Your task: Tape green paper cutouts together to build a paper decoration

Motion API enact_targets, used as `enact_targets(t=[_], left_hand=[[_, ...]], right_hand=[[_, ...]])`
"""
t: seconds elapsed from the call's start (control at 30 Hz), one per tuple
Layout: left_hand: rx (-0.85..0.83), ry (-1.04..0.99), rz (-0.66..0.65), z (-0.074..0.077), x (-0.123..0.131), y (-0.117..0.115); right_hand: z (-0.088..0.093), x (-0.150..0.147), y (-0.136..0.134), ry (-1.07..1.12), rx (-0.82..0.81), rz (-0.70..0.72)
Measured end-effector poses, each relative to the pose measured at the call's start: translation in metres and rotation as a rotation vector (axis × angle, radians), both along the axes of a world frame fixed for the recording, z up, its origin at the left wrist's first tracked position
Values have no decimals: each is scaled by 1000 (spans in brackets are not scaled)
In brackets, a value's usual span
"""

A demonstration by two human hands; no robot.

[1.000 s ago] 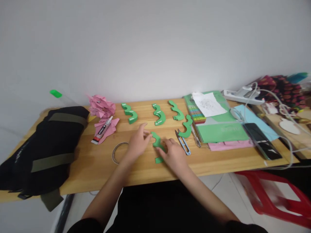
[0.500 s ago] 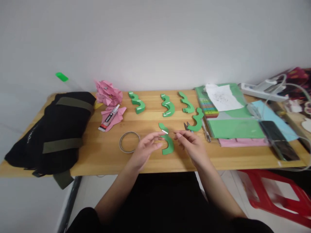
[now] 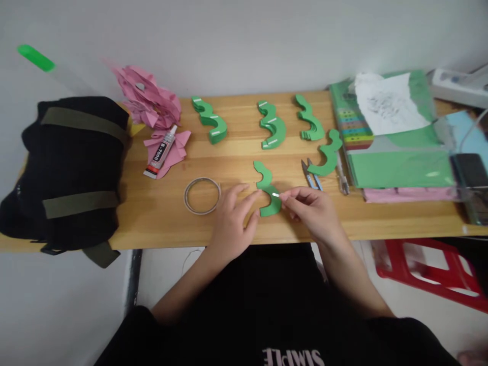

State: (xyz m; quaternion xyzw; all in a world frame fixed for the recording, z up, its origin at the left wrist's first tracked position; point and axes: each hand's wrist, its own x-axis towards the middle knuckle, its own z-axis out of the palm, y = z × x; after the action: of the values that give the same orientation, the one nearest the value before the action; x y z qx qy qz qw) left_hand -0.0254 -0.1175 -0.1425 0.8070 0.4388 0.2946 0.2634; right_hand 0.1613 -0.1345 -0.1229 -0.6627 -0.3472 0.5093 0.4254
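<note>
A green wavy paper cutout (image 3: 267, 175) lies flat on the table in front of me. My right hand (image 3: 308, 208) pinches a short white strip of tape (image 3: 275, 194) by its end and holds it at the cutout's lower curve. My left hand (image 3: 234, 216) rests with its fingers spread, fingertips touching or close to the cutout's left edge. A roll of tape (image 3: 186, 195) lies on its side left of that hand. Right of my right hand, a blue-handled pair of thread snips (image 3: 311, 175) sits partly under another green wavy cutout (image 3: 331, 155).
Along the back are stacks of green cutouts (image 3: 217, 133) (image 3: 278, 133) (image 3: 314, 127), some with white strips. A black bag (image 3: 80, 173), crumpled pink paper (image 3: 158, 99) and a B-7000 glue tube (image 3: 160, 155) are left. Green paper packs (image 3: 400, 170), a pen (image 3: 342, 178) and a phone (image 3: 470, 170) lie right.
The white strip was at my left fingertips and is now in my right hand, lower over the cutout. My left hand has come down beside the cutout. The view has tilted downward.
</note>
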Motion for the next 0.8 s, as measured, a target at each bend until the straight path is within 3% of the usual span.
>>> enact_targets(t=[0.07,0.17,0.4,0.8], left_hand=[[122,112,-18,-2,-2,5],[136,212,-139,-3,-2,12],[184,383,-240,-7,1,21],[220,495,-232,-13,2,17]], right_hand=[[-4,6,0,-75,5,-31],[-10,9,6,-170,21,-30],[-14,-2,28,-386,-22,207],[-21,-2,31,-468,-80,271]])
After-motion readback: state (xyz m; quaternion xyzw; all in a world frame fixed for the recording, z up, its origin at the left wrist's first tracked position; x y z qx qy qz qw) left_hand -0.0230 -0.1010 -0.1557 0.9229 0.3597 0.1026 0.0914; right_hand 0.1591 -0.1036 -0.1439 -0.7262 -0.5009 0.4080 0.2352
